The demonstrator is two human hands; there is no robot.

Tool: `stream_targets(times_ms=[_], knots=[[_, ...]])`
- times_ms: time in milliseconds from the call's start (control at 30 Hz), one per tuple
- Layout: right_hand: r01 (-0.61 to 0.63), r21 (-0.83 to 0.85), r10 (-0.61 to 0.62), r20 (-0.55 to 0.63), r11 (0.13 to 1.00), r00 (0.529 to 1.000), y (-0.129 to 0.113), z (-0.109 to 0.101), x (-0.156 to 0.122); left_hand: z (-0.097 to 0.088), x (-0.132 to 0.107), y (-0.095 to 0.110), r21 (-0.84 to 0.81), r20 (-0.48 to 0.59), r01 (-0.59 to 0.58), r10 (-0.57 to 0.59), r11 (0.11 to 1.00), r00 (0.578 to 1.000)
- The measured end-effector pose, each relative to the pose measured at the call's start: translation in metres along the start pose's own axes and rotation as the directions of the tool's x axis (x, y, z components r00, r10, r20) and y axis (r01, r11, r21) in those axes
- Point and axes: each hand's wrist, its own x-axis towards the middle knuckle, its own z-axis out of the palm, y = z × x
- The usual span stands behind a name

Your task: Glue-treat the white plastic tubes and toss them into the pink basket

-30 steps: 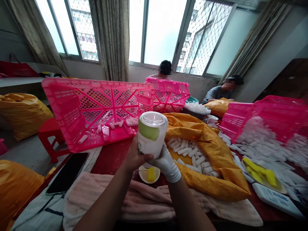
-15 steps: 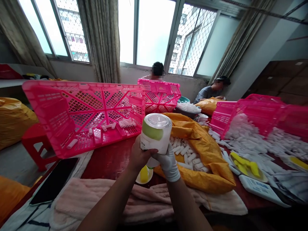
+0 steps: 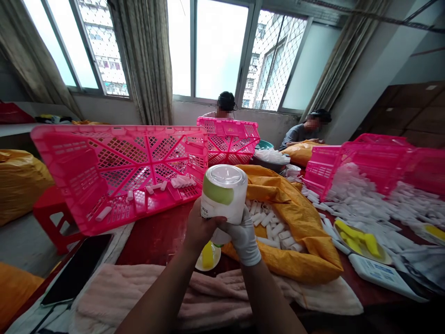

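Both hands hold a white cylindrical jar [image 3: 224,195] with a green patch on its label and a clear top. My left hand [image 3: 201,222], bare, wraps its lower side. My right hand [image 3: 243,236], in a white glove, grips it from below on the right. Under the jar sits a small white dish [image 3: 207,256] holding a yellow sponge [image 3: 207,255]. To the right, a yellow-orange woven sack [image 3: 295,222] lies open around several white sticks [image 3: 269,227].
A tilted pink plastic crate [image 3: 118,176] stands at left, another [image 3: 368,167] spills white pieces at right. A phone [image 3: 76,269] and a pink towel [image 3: 167,292] lie near me. A white scale [image 3: 382,273] sits right. Two co-workers [image 3: 225,106] sit by the windows.
The whole scene has slid left in view as my head turned right. Both hands still hold the jar in nearly the same position.
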Motion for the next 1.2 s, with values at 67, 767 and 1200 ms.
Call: stream_targets(times_ms=[67, 767, 1200], knots=[[-0.004, 0.022, 0.004, 0.01, 1.0, 1.0, -0.0006, 0.0, 0.0, 0.0, 0.0002, -0.0003, 0.011, -0.004, -0.009, 0.009, 1.0, 1.0], [-0.022, 0.052, 0.018, 0.069, 0.998, 0.997, -0.0023, -0.0004, 0.0008, -0.0001, 0.0025, -0.0065, 0.1, -0.027, -0.018, 0.021, 0.995, 0.999], [-0.011, 0.023, 0.011, 0.03, 1.0, 0.999, 0.0024, -0.0018, -0.0012, -0.0022, 0.0006, -0.0091, 0.107, -0.011, -0.001, 0.002, 0.994, 1.0]])
